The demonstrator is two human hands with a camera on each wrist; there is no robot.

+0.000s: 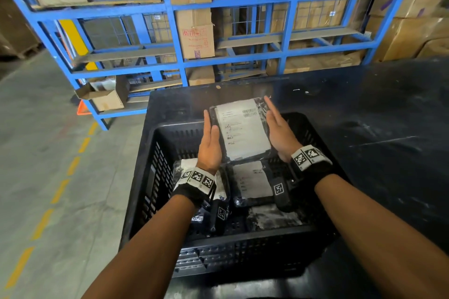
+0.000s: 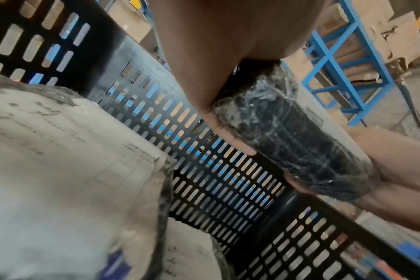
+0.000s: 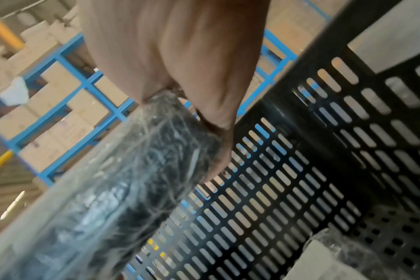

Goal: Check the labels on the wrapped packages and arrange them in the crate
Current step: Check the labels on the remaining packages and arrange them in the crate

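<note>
A package wrapped in black film with a white label (image 1: 243, 128) hangs label-up over the far half of the black slotted crate (image 1: 150, 177). My left hand (image 1: 210, 138) presses flat against its left edge and my right hand (image 1: 277, 128) against its right edge, fingers straight. In the left wrist view the package's wrapped edge (image 2: 288, 136) lies along my palm above the crate wall (image 2: 204, 151). The right wrist view shows the other edge (image 3: 132, 180). Several labelled packages lie on the crate floor, one in the middle (image 1: 252, 182) and one at the left (image 1: 189, 165).
The crate sits on a black table (image 1: 376, 128). Blue shelving (image 1: 170, 19) loaded with cartons stands behind it, with an open carton (image 1: 104, 94) on a low shelf. To the left is concrete floor with a yellow dashed line (image 1: 60, 189).
</note>
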